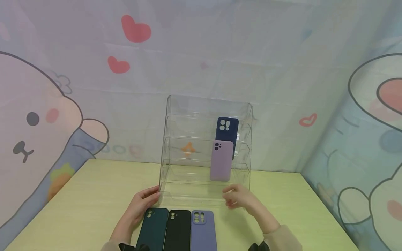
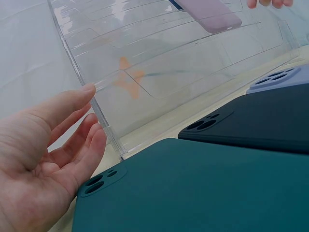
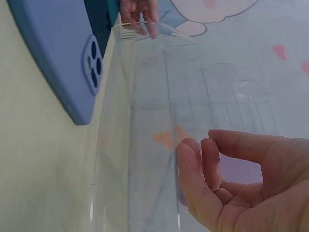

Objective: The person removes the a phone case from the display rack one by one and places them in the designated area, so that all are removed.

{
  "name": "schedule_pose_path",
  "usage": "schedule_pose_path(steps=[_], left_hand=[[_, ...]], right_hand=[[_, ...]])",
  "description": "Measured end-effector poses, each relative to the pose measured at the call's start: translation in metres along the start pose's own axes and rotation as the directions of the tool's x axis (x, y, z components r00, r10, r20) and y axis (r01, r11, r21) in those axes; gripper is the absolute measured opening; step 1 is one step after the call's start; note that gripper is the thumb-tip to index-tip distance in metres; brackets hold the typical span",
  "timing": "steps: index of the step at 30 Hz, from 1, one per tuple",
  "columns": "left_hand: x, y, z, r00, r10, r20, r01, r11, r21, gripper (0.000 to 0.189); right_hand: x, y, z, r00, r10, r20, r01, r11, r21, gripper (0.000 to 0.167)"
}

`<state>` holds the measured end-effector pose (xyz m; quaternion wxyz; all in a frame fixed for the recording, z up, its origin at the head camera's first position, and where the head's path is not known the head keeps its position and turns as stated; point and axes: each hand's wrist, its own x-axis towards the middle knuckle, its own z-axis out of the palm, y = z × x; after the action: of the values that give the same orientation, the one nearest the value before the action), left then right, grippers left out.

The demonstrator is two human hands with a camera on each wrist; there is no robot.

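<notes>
A clear tiered display rack stands on the table. My left hand is at its left side; in the left wrist view the thumb touches the rack's edge and the fingers bend loosely beside it. Before the rack's lower right front is my right hand, fingers loosely bent, nothing between them. A pink-lilac phone case leans upright in the rack, overlapping a navy phone case on a higher tier. In front of the rack lie a dark teal phone case, a black phone case and a periwinkle phone case.
The pale yellow table reaches back to a cloth backdrop printed with hearts and cartoon animals. The three cases lie side by side near the front, close to the left forearm. The backdrop continues along the right side.
</notes>
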<state>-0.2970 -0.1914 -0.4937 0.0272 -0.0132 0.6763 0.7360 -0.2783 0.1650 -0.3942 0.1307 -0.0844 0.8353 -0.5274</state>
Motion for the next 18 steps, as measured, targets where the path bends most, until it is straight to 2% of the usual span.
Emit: schedule_pose_path(steps=[7, 14, 18], left_hand=[[0.001, 0.0, 0.001, 1.0, 0.0, 0.003, 0.0, 1.0, -0.005, 0.052], [0.0, 0.001, 0.002, 1.0, -0.008, -0.008, 0.008, 1.0, -0.002, 0.051], [0.0, 0.001, 0.001, 1.0, -0.008, -0.01, 0.008, 1.0, -0.005, 0.051]], right_hand=[[0.006, -0.01, -0.012, 1.0, -0.03, 0.001, 0.03, 1.0, -0.003, 0.042], [0.01, -0.021, -0.023, 0.991, -0.128, 0.043, 0.127, 0.992, 0.007, 0.046], [0.016, -0.029, -0.028, 0.985, -0.171, 0.016, 0.171, 0.985, 0.015, 0.048]])
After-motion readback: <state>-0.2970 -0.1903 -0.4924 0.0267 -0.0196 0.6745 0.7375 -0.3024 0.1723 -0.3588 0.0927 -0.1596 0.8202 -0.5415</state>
